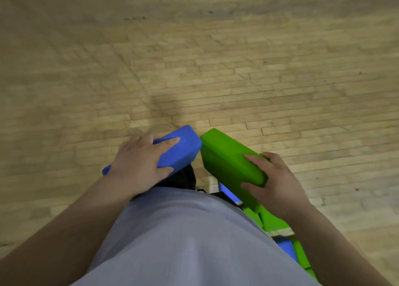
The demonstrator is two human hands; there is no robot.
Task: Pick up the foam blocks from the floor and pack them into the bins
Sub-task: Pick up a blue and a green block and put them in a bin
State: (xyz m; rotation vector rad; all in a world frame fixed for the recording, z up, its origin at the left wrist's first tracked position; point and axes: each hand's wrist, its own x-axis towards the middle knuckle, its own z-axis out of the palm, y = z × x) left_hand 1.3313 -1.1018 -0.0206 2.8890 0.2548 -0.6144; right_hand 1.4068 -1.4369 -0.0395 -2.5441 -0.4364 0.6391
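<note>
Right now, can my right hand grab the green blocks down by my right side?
Probably not yet: the right hand is full, gripping a large green block just above those lower green blocks. Nothing else seems to be in the way.

A single wide-angle camera sits on the person's head and looks steeply down past the chest. The grey shirt [183,242] fills the bottom middle, very near the lens. Just beyond it, close below the camera, the left hand [138,162] grips a blue foam block [181,149] and the right hand [278,182] a green foam block [224,160]. The wooden floor [216,69] fills the upper half, its boards bowed by the lens and blurred, perhaps by head motion.
</note>
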